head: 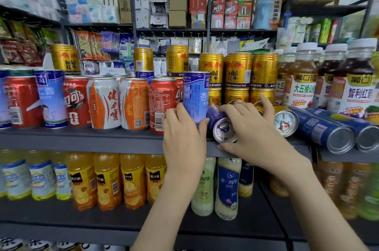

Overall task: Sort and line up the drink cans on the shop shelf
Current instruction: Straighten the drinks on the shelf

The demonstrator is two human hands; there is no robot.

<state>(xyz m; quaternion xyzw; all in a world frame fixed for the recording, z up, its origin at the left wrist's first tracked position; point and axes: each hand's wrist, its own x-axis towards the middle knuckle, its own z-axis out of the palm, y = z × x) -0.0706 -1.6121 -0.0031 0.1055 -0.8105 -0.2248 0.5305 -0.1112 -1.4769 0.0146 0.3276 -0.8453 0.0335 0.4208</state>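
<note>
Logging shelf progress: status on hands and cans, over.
Left hand grips upright blue can. Right hand holds toppled blue can. More toppled cans lie right of it; gold cans stacked close behind.

left hand (182,133) grips upright can (195,94) | right hand (250,127) grips toppled can (223,129)

Forearms extended; left hand (184,140) grips upright can (195,94); right hand (254,127) curled over lying can (222,130).

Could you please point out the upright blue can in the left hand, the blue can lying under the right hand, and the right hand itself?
upright blue can (195,94), head view, middle of its label.
lying blue can (224,130), head view, its pull-tab end.
right hand (251,125), head view, back of the hand.
</note>
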